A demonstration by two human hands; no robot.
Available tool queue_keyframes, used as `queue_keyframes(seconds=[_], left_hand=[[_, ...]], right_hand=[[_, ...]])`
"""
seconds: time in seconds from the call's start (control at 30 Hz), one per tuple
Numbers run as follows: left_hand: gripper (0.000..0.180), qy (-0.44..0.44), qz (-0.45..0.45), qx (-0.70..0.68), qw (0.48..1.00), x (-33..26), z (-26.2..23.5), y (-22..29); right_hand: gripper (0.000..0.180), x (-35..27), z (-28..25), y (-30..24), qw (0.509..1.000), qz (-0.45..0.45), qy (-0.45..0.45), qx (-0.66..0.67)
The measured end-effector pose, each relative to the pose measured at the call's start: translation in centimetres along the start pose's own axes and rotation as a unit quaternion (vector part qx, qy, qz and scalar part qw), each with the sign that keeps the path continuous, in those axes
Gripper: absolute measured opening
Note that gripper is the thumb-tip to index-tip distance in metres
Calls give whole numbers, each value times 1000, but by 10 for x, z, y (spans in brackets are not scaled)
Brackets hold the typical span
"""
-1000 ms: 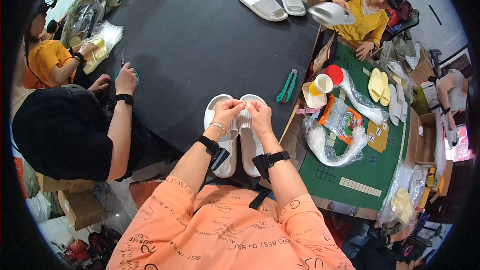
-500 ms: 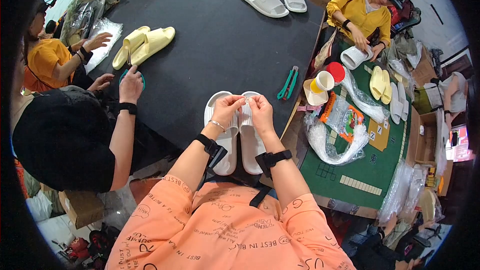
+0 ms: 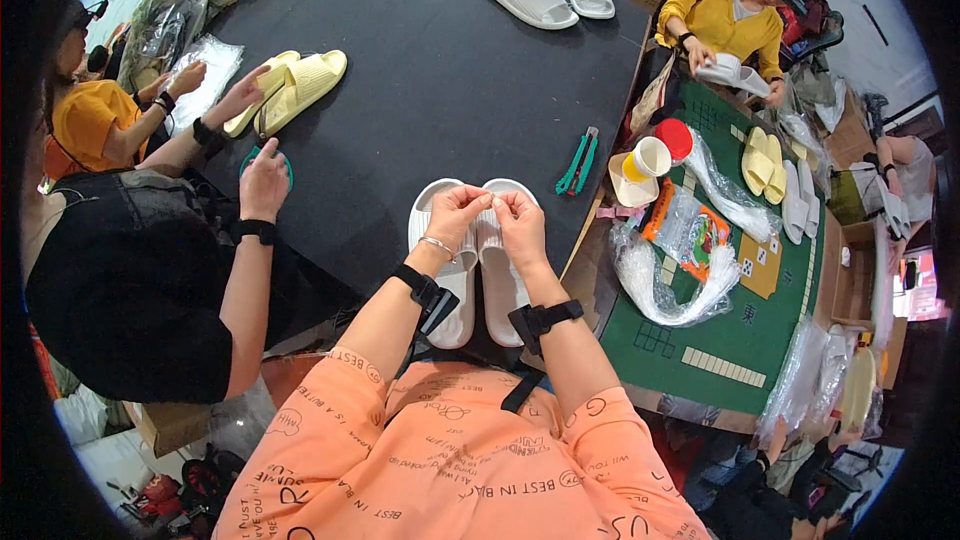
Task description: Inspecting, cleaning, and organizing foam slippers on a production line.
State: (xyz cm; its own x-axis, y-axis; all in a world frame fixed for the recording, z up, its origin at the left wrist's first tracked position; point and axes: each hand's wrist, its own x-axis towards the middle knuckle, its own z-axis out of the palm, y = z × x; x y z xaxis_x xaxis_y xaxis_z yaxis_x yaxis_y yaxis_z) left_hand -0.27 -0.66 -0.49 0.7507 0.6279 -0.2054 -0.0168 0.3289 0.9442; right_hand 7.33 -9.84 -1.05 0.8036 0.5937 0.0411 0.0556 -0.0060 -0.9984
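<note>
A pair of white slippers lies side by side in front of me on the black table, the left slipper [image 3: 456, 315] next to the right slipper [image 3: 499, 290]. Above their toe ends my left hand [image 3: 453, 217] and my right hand [image 3: 520, 227] meet, thumbs and forefingers pinched together. Whatever is between the fingertips is too small to make out. Parts of both slippers' straps are hidden under my hands. A green box cutter [image 3: 577, 162] lies to the right of my right hand.
Yellow slippers [image 3: 305, 90] lie at the left, near a co-worker's hand holding green-handled scissors [image 3: 265, 168]. White slippers [image 3: 527, 0] rest at the far edge. On the green table [image 3: 640, 380] are clear plastic ties [image 3: 655, 290], a cup [image 3: 650, 157] and more slippers [image 3: 764, 168].
My hands stay over the slippers, fingertips drawn slightly closer. The co-worker at the left has reached a hand toward the yellow slippers. Another person at the right has turned a white slipper.
</note>
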Motion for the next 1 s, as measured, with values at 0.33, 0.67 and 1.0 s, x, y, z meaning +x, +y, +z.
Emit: queue_keyframes(seconds=[0.33,0.67,1.0], left_hand=[[11,20,7,-4,1000,0,4,1],[10,2,-4,6,1000,1,2,0],[12,12,11,2,1000,2,5,-3]], right_hand=[[10,2,1,0,1000,-2,30,8],[9,-1,1,3,1000,9,18,14],[10,1,8,7,996,48,49,55]])
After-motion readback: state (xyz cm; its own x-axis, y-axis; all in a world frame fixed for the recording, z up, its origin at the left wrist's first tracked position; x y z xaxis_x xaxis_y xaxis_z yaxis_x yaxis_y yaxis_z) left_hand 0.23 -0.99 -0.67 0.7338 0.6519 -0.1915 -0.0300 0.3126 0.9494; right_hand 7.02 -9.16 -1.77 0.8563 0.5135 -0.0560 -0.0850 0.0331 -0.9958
